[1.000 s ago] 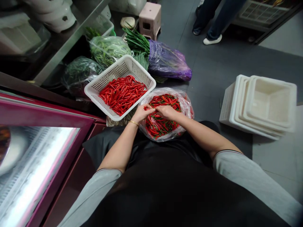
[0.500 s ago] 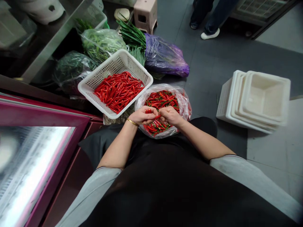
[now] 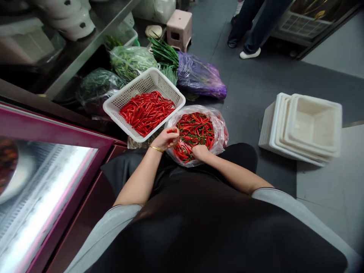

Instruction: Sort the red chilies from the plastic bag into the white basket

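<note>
My left hand [image 3: 168,138], a gold bangle at its wrist, is curled around red chillies [image 3: 171,131] over the left rim of a clear plastic bag [image 3: 221,127]. That bag stands wide at the top and is full of red chillies with green stems [image 3: 196,129]. At its near side my right hand [image 3: 200,152] reaches down onto the chillies; its fingertips are hidden. Just beyond my left hand, a white perforated basket [image 3: 113,107] holds a heap of red chillies [image 3: 146,113], with hardly any green showing.
Bagged leafy greens [image 3: 132,60] and a purple bag [image 3: 201,76] of long green stalks lie behind the basket. A beige stool [image 3: 179,28] stands further back. Nested white baskets [image 3: 314,123] are at right. A person's legs [image 3: 253,28] show at the top. A lit, pink-framed cabinet [image 3: 57,129] is at left.
My hands were together over the bag, pinching a red chilli between them. Now they are apart: the right has dropped onto the chillies, the left has shifted slightly left. The view has shifted a little.
</note>
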Action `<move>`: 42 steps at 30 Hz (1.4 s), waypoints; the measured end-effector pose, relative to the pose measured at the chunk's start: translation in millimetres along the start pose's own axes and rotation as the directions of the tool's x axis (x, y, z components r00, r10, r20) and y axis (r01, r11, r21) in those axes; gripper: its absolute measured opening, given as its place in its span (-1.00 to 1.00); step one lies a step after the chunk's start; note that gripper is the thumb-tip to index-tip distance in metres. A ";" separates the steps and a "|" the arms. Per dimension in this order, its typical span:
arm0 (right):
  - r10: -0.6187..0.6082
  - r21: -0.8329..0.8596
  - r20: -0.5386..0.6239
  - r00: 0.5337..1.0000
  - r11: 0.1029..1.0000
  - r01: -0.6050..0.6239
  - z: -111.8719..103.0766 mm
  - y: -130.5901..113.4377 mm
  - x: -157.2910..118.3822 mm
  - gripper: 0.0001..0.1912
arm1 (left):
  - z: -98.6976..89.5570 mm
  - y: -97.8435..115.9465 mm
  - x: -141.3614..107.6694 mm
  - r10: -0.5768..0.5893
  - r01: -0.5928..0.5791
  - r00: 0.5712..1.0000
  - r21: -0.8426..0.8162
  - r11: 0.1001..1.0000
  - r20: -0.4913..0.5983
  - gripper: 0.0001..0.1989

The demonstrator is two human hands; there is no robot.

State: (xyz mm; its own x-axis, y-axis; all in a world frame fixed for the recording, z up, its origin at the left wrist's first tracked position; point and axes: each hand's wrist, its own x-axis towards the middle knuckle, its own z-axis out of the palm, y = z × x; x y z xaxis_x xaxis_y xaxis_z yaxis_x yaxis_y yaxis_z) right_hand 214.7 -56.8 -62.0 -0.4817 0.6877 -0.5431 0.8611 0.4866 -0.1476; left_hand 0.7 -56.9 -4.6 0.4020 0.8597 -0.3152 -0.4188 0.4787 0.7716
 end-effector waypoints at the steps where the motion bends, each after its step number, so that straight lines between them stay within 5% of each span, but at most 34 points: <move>1: -0.008 0.005 -0.005 1.000 1.000 0.008 -1.1 1.1 3.1 -0.69 | -0.1 -5.9 -0.8 -0.042 0.043 0.995 0.014 0.999 -0.085 -0.62; 4: -0.035 0.023 -0.039 0.999 0.999 0.036 -14.4 9.8 4.6 -0.64 | 5.3 -30.8 2.0 -0.214 0.230 0.922 0.013 0.973 -0.322 -0.54; 7: -0.159 0.066 -0.102 0.982 0.984 0.166 -31.9 12.1 -7.2 -0.60 | 21.2 -54.3 12.7 -0.274 0.296 0.872 -0.007 0.955 -0.406 -0.53; 12: -0.628 0.263 -0.124 0.768 0.725 0.636 -49.2 5.3 -29.5 -0.62 | 43.1 -54.0 26.3 -0.116 0.137 0.951 0.056 0.989 -0.286 -0.58; 14: -0.565 0.264 -0.080 0.821 0.782 0.564 -46.4 8.4 -28.8 -0.58 | 38.0 -41.0 25.2 -0.121 0.140 0.953 0.048 0.989 -0.278 -0.65; 16: -0.319 0.168 -0.056 0.946 0.931 0.324 -36.1 10.7 -22.0 -0.49 | 25.0 -26.7 21.3 -0.135 0.131 0.924 -0.037 0.991 -0.358 -0.72; 18: -0.104 0.049 -0.037 0.994 0.993 0.106 -21.3 7.6 -11.7 -0.41 | 9.6 -16.2 15.5 -0.156 0.102 0.892 -0.147 0.984 -0.423 -0.75; 22: -0.074 -0.064 0.061 0.995 0.995 0.078 -3.8 -5.8 7.0 -0.53 | -3.5 -18.7 4.2 -0.207 0.121 0.881 -0.221 0.968 -0.425 -0.80; 26: -0.090 0.019 0.014 0.996 0.996 0.090 -23.2 4.5 9.9 -0.58 | 12.0 -43.9 5.4 -0.355 0.330 0.859 -0.133 0.935 -0.368 -0.75; 28: -0.203 0.076 -0.015 0.979 0.976 0.204 -37.3 13.0 3.4 -0.61 | 21.2 -54.5 11.7 -0.379 0.361 0.853 -0.118 0.925 -0.359 -0.66; 32: -0.553 0.140 -0.050 0.832 0.821 0.554 -53.0 15.7 -12.9 -0.70 | 26.0 -59.4 24.4 -0.287 0.296 0.914 -0.014 0.955 -0.288 -0.59; 34: -0.604 0.117 -0.011 0.797 0.791 0.600 -58.0 13.6 -12.7 -0.73 | 20.9 -57.0 27.3 -0.321 0.344 0.917 0.064 0.937 -0.238 -0.60; 37: -0.497 0.030 0.067 0.865 0.868 0.496 -69.4 11.7 7.0 -0.69 | 9.6 -54.0 28.0 -0.338 0.375 0.877 0.049 0.926 -0.341 -0.63; 39: -0.360 -0.088 0.007 0.933 0.929 0.360 -78.2 9.7 30.6 -0.57 | 3.2 -52.8 27.4 -0.346 0.367 0.837 -0.033 0.930 -0.424 -0.66; 42: -0.299 -0.261 -0.102 0.949 0.928 0.264 -87.1 4.2 66.9 -0.60 | -1.2 -51.8 26.2 -0.376 0.355 0.825 -0.131 0.926 -0.422 -0.78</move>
State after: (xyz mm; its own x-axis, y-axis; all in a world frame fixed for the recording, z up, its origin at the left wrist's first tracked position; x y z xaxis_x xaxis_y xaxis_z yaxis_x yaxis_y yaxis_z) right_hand 171.9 38.3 -27.0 -0.7310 0.5619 -0.3872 0.6294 0.7744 -0.0646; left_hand 31.9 -58.9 -53.5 0.1453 0.6048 -0.7831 -0.3517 0.7713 0.5305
